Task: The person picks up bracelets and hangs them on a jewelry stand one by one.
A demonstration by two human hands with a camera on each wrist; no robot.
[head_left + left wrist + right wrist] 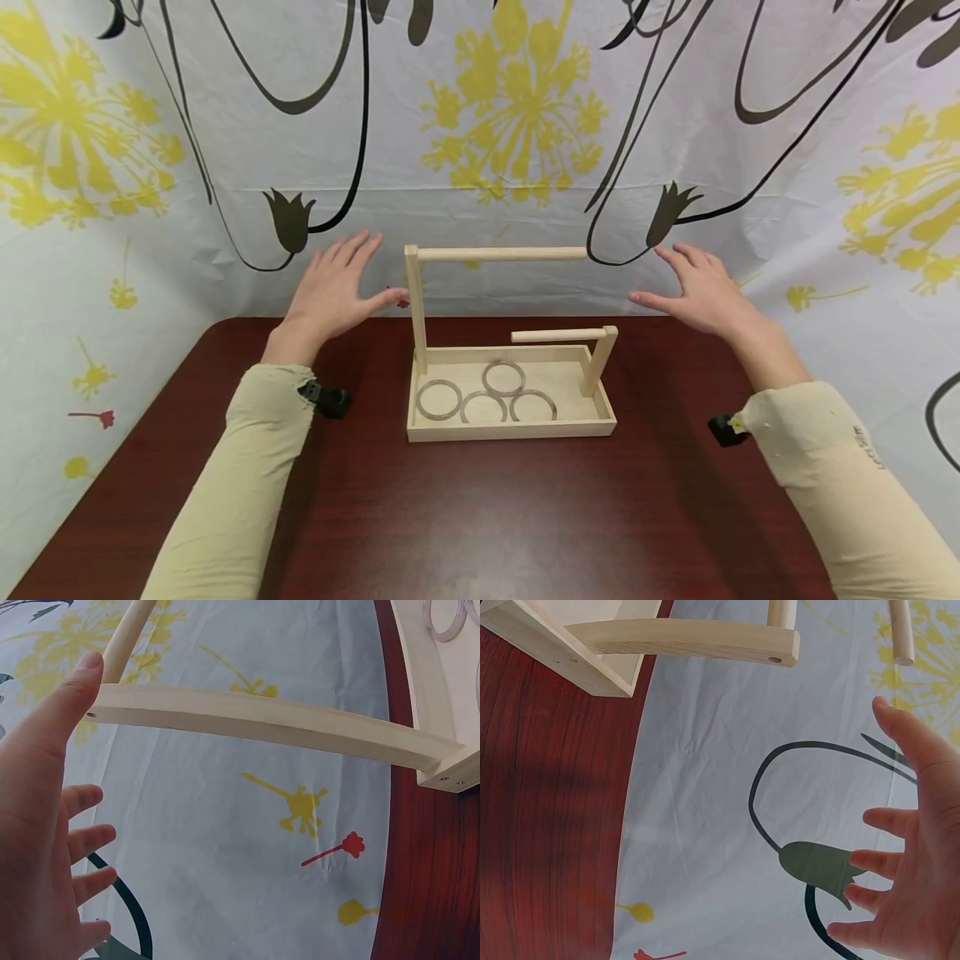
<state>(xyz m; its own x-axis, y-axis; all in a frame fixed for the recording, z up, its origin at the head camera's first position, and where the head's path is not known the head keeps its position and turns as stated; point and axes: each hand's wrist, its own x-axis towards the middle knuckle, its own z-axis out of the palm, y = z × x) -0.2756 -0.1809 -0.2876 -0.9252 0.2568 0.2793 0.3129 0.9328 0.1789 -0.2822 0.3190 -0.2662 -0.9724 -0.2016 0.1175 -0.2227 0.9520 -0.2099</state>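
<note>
A pale wooden tray-based rack [510, 432] stands on the table, with a tall post [416, 308] at its left end and a short post [600, 362] at its right. A long dowel [502, 253] runs rightward from the tall post; a shorter dowel [558, 335] points left from the short one. Several clear rings, one of them the leftmost ring [418, 400], lie in the tray. My left hand [333, 287] is raised left of the tall post, fingers spread, holding nothing. Beyond the short post my right hand [701, 292] hovers with fingers spread, also holding nothing.
The dark red-brown table [480, 500] extends in front of the rack and to both sides. Close behind it hangs a white curtain [480, 208] printed with yellow flowers and dark stems. A small black camera [330, 400] sits on the left wrist, another camera [726, 430] on the right.
</note>
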